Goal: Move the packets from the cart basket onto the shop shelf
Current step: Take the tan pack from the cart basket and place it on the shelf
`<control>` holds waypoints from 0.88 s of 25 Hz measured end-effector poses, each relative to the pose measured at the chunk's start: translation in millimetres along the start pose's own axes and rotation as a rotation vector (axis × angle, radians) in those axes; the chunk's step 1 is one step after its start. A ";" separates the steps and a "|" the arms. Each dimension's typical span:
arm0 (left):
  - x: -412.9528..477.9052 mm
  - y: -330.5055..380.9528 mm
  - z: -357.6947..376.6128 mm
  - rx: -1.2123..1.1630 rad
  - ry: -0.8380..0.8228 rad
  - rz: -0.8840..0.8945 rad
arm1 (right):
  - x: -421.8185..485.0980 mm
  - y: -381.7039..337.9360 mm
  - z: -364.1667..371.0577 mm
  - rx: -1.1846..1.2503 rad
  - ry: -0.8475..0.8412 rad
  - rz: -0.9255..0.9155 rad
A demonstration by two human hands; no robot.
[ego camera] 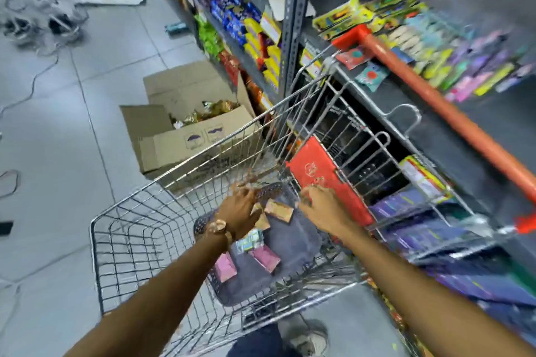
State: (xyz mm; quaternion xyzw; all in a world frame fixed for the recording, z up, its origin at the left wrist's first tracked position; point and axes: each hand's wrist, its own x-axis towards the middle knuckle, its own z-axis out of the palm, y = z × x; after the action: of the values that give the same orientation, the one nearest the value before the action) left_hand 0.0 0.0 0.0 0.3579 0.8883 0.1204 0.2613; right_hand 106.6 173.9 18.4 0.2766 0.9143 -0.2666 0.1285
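Several small packets (pixel 279 209) lie on a grey tray (pixel 293 243) inside the wire cart basket (pixel 127 229), parked just beside the shop shelf (pixel 452 113) so the transfer is short. Both hands reach in: the left hand (pixel 238 209) spreads its fingers over the tan packets, apparently gathering them; the right hand (pixel 320 206) hovers open near a red box (pixel 324 177), gripping nothing.

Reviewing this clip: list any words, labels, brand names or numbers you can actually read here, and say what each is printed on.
None can be read.
Cardboard box: two purple umbrella marks, the print below them blurred.
Red panel on the cart: a pale emblem, no readable letters.
Shelf price tags: too small.
Packets on the shelf: motion-blurred.
Packets in the cart basket: too blurred.
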 end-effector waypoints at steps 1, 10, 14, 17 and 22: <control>2.6 -13.2 16.0 -0.038 -0.055 -0.106 | 14.2 4.3 17.8 0.003 -0.082 0.044; 86.1 -50.3 130.4 -0.419 -0.019 -0.616 | 110.2 43.5 140.6 -0.236 -0.297 0.029; 115.0 -69.1 163.6 -0.460 0.001 -0.700 | 154.2 64.1 215.9 -0.093 -0.399 0.173; 122.2 -72.6 179.1 -0.538 0.001 -0.755 | 153.8 37.1 214.4 0.222 -0.273 0.366; 138.3 -97.5 233.1 -0.853 0.045 -0.951 | 154.1 35.8 214.1 0.508 -0.146 0.513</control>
State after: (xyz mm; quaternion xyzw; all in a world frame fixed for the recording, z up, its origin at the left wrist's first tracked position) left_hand -11.5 33.2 -285.9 -0.2132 0.8294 0.3417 0.3872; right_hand 20.4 146.9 -232.0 0.5001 0.7083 -0.4634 0.1830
